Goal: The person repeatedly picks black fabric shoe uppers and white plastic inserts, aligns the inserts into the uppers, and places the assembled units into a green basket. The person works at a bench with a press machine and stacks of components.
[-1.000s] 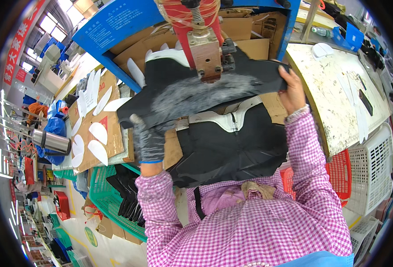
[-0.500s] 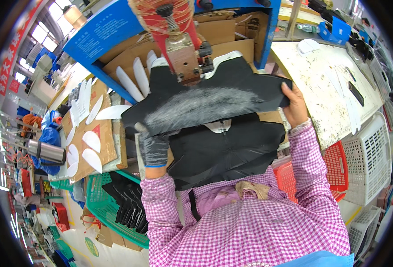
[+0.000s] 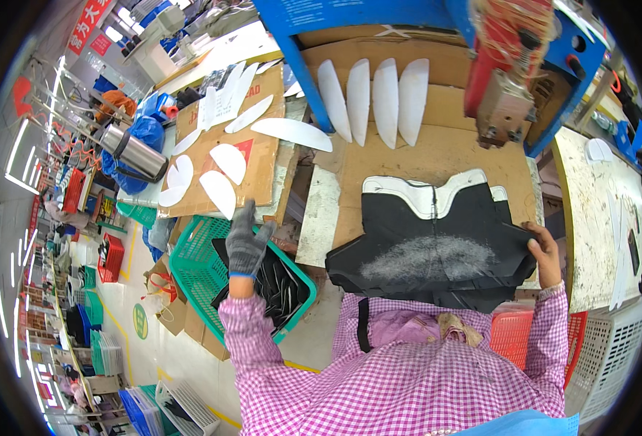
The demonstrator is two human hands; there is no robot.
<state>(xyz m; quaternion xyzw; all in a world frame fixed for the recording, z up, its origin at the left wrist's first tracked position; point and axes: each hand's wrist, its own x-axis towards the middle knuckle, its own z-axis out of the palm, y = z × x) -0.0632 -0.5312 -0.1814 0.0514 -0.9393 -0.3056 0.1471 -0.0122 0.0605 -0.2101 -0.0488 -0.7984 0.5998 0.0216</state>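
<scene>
A black fabric panel (image 3: pixel 401 240) with a white curved upper edge and a greyish fuzzy patch (image 3: pixel 428 256) lies on a cardboard-covered board, with other black material under it. My bare right hand (image 3: pixel 546 254) pinches the panel's right end, thumb on top. My left hand (image 3: pixel 248 243), in a grey glove, is away from the panel, its fingers apart and nothing visible in them. It hovers above the rim of a green basket (image 3: pixel 183 254) that holds several black pieces (image 3: pixel 274 291). White half-moon pieces (image 3: pixel 219 192) lie on cardboard just beyond that hand.
A red and metal press head (image 3: pixel 506 109) hangs beyond the panel, inside a blue frame (image 3: pixel 295 65). Several long white pieces (image 3: pixel 386 102) stand in a row at the board's back. A metal flask (image 3: pixel 132 152) is at far left, and a worn white table (image 3: pixel 597 211) at right.
My left hand has let go of the panel's left end and moved left over the green basket. The panel has come from under the press head toward me. The view has turned left.
</scene>
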